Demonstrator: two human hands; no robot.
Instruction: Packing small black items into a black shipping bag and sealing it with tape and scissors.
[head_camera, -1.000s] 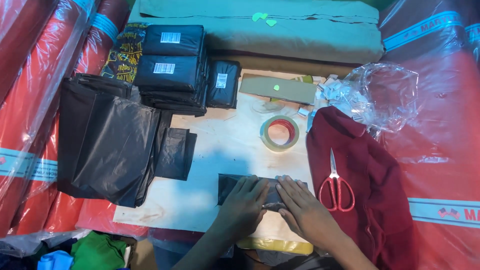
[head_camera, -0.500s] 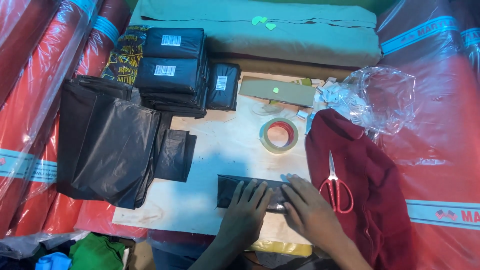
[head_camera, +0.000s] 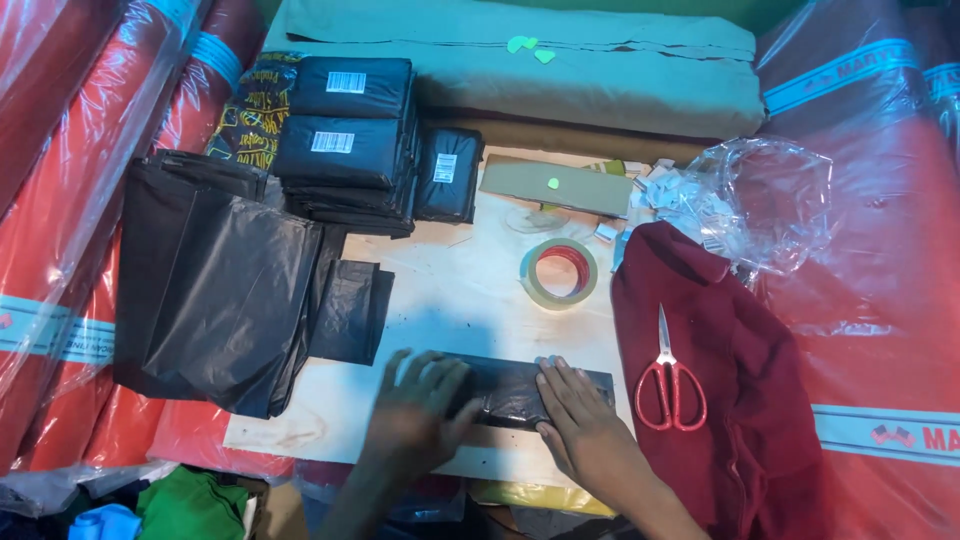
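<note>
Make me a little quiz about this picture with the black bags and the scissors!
1. True or false: the red-handled scissors lie on the dark red cloth.
2. What do the left hand and the right hand both press on?
A. the roll of tape
B. the flat black package
C. the clear plastic bag
3. Fill in: the pile of loose black bags lies to the ______ of the hands.

Key: 1 true. 2 B. 3 left.
</note>
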